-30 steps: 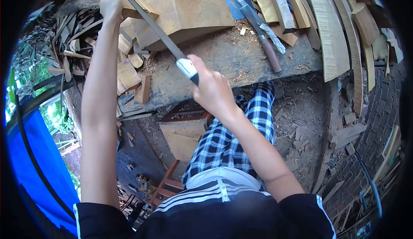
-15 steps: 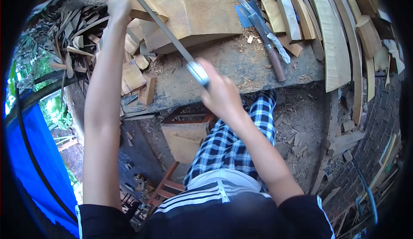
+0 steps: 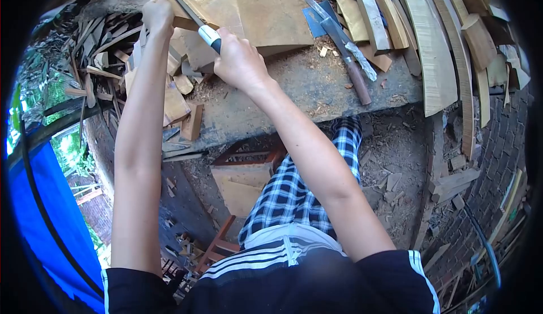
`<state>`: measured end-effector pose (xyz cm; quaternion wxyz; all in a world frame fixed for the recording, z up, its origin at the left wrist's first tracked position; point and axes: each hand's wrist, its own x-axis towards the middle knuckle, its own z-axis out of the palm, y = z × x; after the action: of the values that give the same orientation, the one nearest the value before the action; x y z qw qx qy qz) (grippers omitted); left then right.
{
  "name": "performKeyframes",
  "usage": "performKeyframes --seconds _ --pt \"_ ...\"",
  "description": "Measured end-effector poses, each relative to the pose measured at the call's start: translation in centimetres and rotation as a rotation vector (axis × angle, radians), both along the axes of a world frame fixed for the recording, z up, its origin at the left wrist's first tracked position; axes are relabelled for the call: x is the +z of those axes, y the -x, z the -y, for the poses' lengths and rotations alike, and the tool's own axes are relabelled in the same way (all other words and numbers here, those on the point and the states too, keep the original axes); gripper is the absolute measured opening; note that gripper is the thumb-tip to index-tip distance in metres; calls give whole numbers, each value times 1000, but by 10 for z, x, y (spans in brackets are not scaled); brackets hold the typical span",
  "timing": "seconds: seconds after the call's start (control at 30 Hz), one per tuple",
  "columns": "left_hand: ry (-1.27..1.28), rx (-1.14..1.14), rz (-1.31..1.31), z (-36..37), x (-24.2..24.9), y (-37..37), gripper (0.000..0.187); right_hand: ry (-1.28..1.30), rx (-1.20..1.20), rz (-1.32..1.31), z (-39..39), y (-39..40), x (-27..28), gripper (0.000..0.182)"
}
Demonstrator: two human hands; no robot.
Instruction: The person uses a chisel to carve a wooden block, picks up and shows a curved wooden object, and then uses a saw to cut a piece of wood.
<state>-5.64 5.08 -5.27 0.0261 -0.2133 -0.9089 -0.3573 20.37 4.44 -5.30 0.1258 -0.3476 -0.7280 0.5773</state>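
Note:
My right hand is closed around the white-and-dark handle of a long narrow-bladed tool. Its grey blade runs up and to the left, across a wooden piece; whether the edge has teeth cannot be made out. My left hand grips that wooden piece at its far left end, with the blade passing close by. Beneath the piece lies a large thick wood block on the workbench.
A dark-handled knife lies on the bench beside a blue sheet. Long curved boards are stacked to the right. Offcuts pile up at the left, and a wooden stool stands below the bench.
My right hand has pushed the tool forward and to the left, bringing its handle up close to the wooden piece. My left hand keeps its hold in nearly the same place.

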Motion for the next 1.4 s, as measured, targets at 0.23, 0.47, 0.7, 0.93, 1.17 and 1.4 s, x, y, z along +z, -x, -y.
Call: performKeyframes --seconds 0.23,0.47,0.7,0.93,1.17,1.4 --pt "91 24 -41 -2 7 -22 42 168 193 29 -51 13 48 16" --pt "106 31 -79 -7 13 -38 46 499 179 -214 -67 26 88 19" --pt "58 -42 -130 1 12 -39 40 2 -23 -520 -102 9 151 38" --pt "118 -302 -41 -6 19 -14 38 -384 -251 -18 -114 -60 -23 60" --pt "186 -588 220 29 46 -18 32 -345 -48 361 -77 -63 -111 77" --pt "202 -453 146 27 47 -54 36 -442 -112 242 -79 -127 -107 32"
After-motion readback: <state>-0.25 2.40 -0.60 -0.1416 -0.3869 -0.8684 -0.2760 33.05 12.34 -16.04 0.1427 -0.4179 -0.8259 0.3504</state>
